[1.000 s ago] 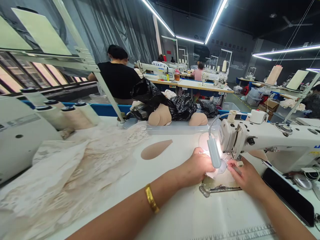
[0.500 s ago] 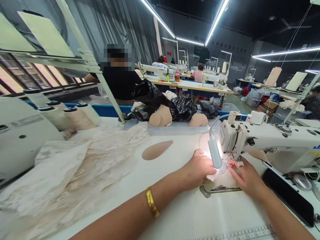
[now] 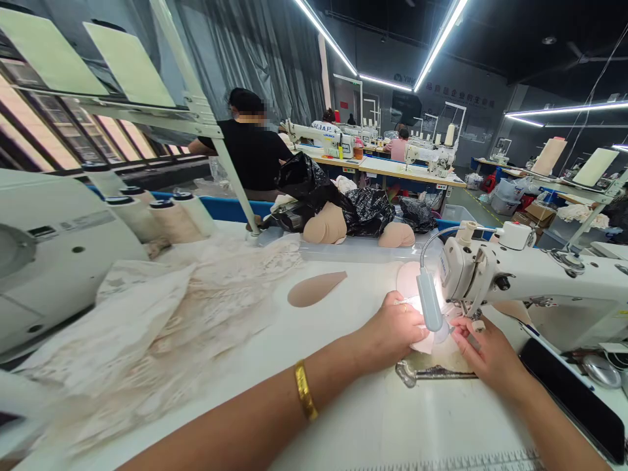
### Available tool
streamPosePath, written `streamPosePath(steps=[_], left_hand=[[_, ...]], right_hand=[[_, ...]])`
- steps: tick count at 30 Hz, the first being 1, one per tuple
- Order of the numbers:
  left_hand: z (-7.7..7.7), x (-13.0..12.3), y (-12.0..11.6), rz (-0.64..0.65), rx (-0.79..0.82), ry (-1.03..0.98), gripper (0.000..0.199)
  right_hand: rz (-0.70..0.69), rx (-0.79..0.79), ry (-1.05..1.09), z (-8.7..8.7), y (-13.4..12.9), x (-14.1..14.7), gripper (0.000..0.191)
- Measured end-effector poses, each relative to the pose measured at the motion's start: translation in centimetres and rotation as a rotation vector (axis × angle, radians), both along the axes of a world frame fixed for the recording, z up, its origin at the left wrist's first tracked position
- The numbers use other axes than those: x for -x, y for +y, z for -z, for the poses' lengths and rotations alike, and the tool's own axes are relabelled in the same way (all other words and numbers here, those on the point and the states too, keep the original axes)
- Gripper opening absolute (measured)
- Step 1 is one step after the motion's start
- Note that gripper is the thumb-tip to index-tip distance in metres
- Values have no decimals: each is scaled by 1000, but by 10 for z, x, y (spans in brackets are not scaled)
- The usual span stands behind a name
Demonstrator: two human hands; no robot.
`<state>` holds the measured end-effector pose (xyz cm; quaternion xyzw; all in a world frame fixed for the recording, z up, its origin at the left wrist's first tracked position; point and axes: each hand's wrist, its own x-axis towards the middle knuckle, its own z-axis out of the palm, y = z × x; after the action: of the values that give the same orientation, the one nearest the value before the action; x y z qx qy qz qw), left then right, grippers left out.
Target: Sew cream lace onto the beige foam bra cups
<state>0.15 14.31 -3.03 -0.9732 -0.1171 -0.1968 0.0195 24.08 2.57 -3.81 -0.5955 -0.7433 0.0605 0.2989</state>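
Observation:
My left hand point(image 3: 392, 335) is closed on a pale pink piece of fabric point(image 3: 424, 344), fingers pressed together at its left edge. Beside the needle area of a white sewing machine point(image 3: 544, 268), my right hand point(image 3: 485, 350) pinches the right side of the same piece. A small grey lamp point(image 3: 430, 302) on a bendy neck lights the spot and hides part of the fabric. Behind the fabric a pink rounded piece point(image 3: 408, 280) lies on the table. A tan teardrop-shaped pad point(image 3: 316, 290) rests left of my left hand.
Cream lace fabric point(image 3: 161, 327) spreads over the left of the table, before several thread cones point(image 3: 169, 226). A black phone point(image 3: 572, 396) lies right of my right hand. A clear ruler point(image 3: 456, 463) is at the near edge. Beyond the table, a person in black point(image 3: 250, 154) sits.
The view has turned slightly left, so everything appears shifted to the right. Both hands keep their hold on the fabric beside the machine with little visible movement.

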Motion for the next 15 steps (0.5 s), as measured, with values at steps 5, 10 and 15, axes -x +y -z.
streamPosePath(steps=[5,10,15], left_hand=[[-5,4,-15,-14,-67,-9,18],[-7,11,-32,52,-67,-17,18],[2,10,-33,102,-61,-42,16]], right_hand=[[-23,22,13,-4,-2,1,23],[-188,65,-51,-17,-7,9,21],[-300,124,-113,-20,-8,14,22]])
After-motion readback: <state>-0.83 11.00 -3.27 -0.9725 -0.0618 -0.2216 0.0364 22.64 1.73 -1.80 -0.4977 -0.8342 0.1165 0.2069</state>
